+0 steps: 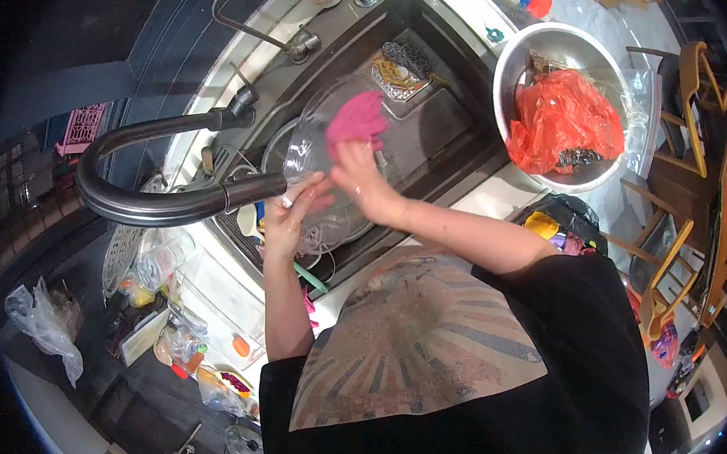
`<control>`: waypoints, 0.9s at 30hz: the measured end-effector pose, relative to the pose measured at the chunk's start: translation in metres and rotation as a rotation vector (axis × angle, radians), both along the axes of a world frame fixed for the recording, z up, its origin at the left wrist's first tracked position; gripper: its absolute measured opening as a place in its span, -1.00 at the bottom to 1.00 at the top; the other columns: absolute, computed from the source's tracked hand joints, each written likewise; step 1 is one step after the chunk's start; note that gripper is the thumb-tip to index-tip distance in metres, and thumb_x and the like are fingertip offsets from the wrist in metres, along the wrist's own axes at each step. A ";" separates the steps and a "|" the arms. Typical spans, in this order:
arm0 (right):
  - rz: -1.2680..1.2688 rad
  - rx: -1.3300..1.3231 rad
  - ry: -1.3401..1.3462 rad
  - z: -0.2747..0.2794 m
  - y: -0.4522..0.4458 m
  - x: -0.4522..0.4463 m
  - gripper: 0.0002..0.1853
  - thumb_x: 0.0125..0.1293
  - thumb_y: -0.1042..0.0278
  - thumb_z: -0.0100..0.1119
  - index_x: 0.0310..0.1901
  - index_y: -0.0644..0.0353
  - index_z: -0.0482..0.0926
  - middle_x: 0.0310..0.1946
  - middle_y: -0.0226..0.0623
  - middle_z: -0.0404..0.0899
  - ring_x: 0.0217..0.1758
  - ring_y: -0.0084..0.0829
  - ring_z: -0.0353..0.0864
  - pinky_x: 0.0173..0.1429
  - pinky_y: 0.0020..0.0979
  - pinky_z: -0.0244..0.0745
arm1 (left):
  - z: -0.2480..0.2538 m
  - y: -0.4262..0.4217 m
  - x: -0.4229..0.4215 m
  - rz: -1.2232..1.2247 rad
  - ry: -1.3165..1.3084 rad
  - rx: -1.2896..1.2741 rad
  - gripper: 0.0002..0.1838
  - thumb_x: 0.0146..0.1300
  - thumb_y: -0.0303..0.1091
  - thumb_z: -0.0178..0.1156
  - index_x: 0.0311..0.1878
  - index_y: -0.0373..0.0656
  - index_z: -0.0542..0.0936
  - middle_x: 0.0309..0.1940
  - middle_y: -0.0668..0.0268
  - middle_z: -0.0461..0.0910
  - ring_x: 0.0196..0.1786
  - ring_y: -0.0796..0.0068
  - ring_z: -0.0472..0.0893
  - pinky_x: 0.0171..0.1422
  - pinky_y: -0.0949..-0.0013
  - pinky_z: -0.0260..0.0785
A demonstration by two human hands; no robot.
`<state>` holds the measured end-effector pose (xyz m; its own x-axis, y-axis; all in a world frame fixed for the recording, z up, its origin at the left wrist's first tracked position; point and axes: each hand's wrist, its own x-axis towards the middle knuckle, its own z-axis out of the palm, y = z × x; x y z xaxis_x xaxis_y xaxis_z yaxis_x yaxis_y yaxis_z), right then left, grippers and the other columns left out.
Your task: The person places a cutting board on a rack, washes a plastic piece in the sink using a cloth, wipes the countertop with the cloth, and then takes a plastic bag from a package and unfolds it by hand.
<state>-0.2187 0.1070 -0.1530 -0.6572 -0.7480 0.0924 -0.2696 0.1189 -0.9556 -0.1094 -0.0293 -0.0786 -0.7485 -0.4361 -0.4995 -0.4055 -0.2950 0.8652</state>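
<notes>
While a bowl (509, 77) holds red plastic (565, 115), the right hand (365, 181) grips cloth (358, 122).

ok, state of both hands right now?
Left hand: at the clear dish's edge, fingers bent; can't tell if gripping.
Right hand: holding the pink cloth.

The dark faucet (231, 195) bars the centre-left, its spout close over the work; open space lies over the sink floor (459, 132) right of centre, short of the steel bowl's rim (500, 110).
</notes>
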 end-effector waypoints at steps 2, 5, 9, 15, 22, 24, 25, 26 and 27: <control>0.163 0.013 0.011 0.024 0.005 0.003 -0.50 0.46 0.12 -0.14 0.21 0.41 0.28 0.09 0.09 0.29 0.32 0.05 0.20 0.55 0.12 -0.20 | -0.017 -0.004 0.006 0.051 0.007 -0.041 -0.78 0.32 -0.56 0.19 0.01 -0.40 0.62 -0.14 0.12 0.69 -0.09 0.35 0.69 0.04 0.32 0.57; 0.353 -0.110 0.007 0.035 0.014 0.007 -0.59 0.42 0.18 -0.07 0.12 0.34 0.39 -0.03 -0.04 0.39 0.22 -0.01 0.33 0.55 0.17 -0.23 | -0.025 -0.013 0.015 -0.047 0.077 -0.079 -0.75 0.29 -0.59 0.21 0.03 -0.35 0.61 -0.09 0.15 0.66 -0.14 0.42 0.69 0.01 0.35 0.56; 0.506 -0.322 0.143 0.022 0.011 -0.016 -0.72 0.40 0.27 -0.02 -0.04 0.28 0.52 -0.14 -0.14 0.50 0.13 -0.09 0.46 0.57 0.21 -0.28 | -0.008 -0.004 0.013 -0.027 0.085 -0.011 -0.50 0.23 -0.60 0.24 0.25 -0.31 0.41 -0.06 0.19 0.66 -0.07 0.40 0.68 0.00 0.34 0.57; 0.210 -0.077 0.430 -0.023 0.000 -0.066 -0.73 0.39 0.28 -0.05 -0.03 0.19 0.56 -0.05 -0.13 0.53 0.16 -0.08 0.45 0.56 0.05 -0.09 | 0.011 0.008 0.014 -0.072 0.052 0.097 -0.30 0.22 -0.59 0.26 0.41 -0.37 0.21 0.04 0.12 0.63 0.02 0.18 0.68 0.04 0.23 0.61; -0.374 -0.159 -0.086 -0.132 -0.017 -0.069 -0.66 0.43 0.12 -0.04 0.04 0.17 0.53 -0.03 -0.22 0.55 0.08 -0.15 0.51 0.15 -0.09 0.38 | 0.020 0.004 0.009 -0.119 0.107 0.148 -0.32 0.27 -0.53 0.26 0.44 -0.30 0.24 -0.07 -0.12 0.66 -0.04 0.20 0.71 0.09 0.27 0.58; -0.508 -0.416 -1.188 -0.101 -0.012 -0.071 -0.66 0.53 0.16 -0.14 0.15 0.17 0.44 0.03 -0.28 0.55 0.00 -0.26 0.57 -0.02 -0.26 0.50 | 0.016 0.008 0.005 -0.154 0.098 0.147 -0.32 0.28 -0.53 0.25 0.44 -0.29 0.24 -0.06 -0.12 0.66 -0.06 0.22 0.72 0.08 0.29 0.58; -0.536 -0.368 -1.343 -0.092 -0.006 -0.074 -0.68 0.58 0.27 -0.32 0.23 0.12 0.33 0.07 -0.30 0.53 -0.03 -0.35 0.60 -0.02 -0.25 0.56 | 0.013 0.009 0.002 -0.185 0.089 0.146 -0.33 0.30 -0.53 0.24 0.45 -0.28 0.24 -0.05 -0.11 0.66 -0.08 0.23 0.72 0.08 0.31 0.58; -0.538 -0.366 -1.346 -0.088 -0.005 -0.075 -0.68 0.58 0.27 -0.32 0.23 0.12 0.33 0.07 -0.30 0.53 -0.03 -0.35 0.60 -0.02 -0.25 0.56 | 0.012 0.009 0.001 -0.186 0.086 0.148 -0.33 0.30 -0.53 0.24 0.45 -0.28 0.24 -0.05 -0.11 0.66 -0.08 0.23 0.72 0.08 0.31 0.58; -0.578 -0.488 -1.436 -0.083 -0.005 -0.076 -0.66 0.59 0.28 -0.35 0.27 0.11 0.30 0.10 -0.29 0.51 0.08 -0.31 0.56 0.12 -0.21 0.53 | 0.012 0.010 -0.001 -0.186 0.033 0.148 -0.36 0.31 -0.53 0.22 0.44 -0.25 0.25 -0.05 -0.11 0.66 -0.10 0.25 0.73 0.05 0.33 0.58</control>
